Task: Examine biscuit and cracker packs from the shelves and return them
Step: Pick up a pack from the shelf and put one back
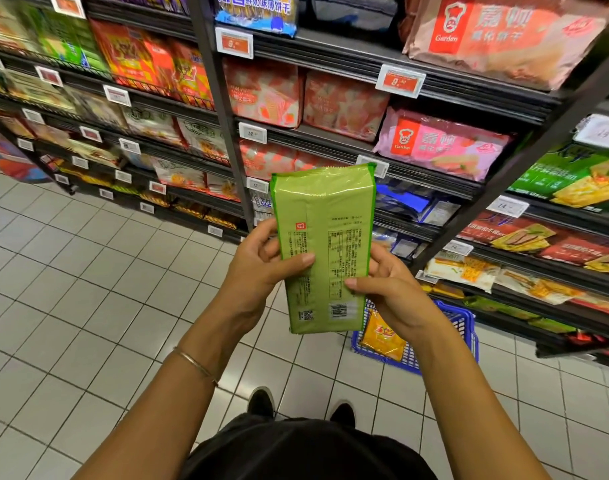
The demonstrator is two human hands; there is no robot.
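Held upright before the shelves (434,88), the green pack (325,244) is pinched at its 2 long edges by the left hand (258,268) and right hand (389,289), thumbs flat on its back, so the slick wrapper may slip and fall toward the basket (462,320)

White tiled floor (88,289); dark metal shelving (216,98).

Ahead of the left grip (258,268) and right grip (388,292) on the green pack (324,209), passage is blocked by stocked shelves (431,176) and a dark upright (223,133). Below the right grip, a blue basket (464,323) is set on the floor (88,271). Free room is found leftward.
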